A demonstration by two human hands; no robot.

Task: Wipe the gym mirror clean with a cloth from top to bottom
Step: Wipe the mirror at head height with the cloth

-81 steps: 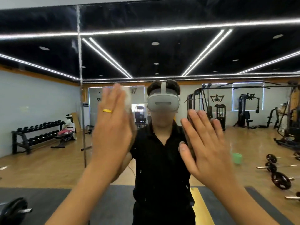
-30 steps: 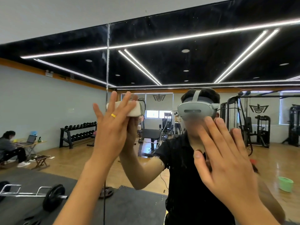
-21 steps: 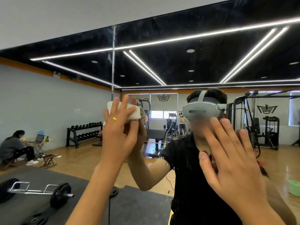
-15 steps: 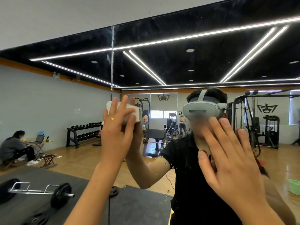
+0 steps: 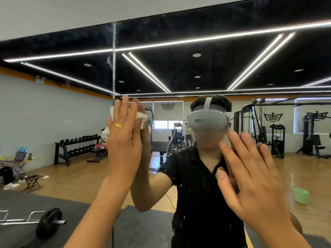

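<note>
While the left hand [image 5: 123, 140] presses the white cloth [image 5: 141, 118] flat against the mirror [image 5: 179, 68] with straight fingers, just right of the vertical seam [image 5: 113, 59], the right hand [image 5: 250, 176] appears to rest spread and bare on the glass lower down. That bare palm will likely leave prints. Pinned only by flat fingers, the cloth could slip on a downward stroke, and the strip above it may get missed

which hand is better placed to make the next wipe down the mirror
Left. The left hand presses the white folded cloth against the large wall mirror; the open right hand holds no cloth.
</note>
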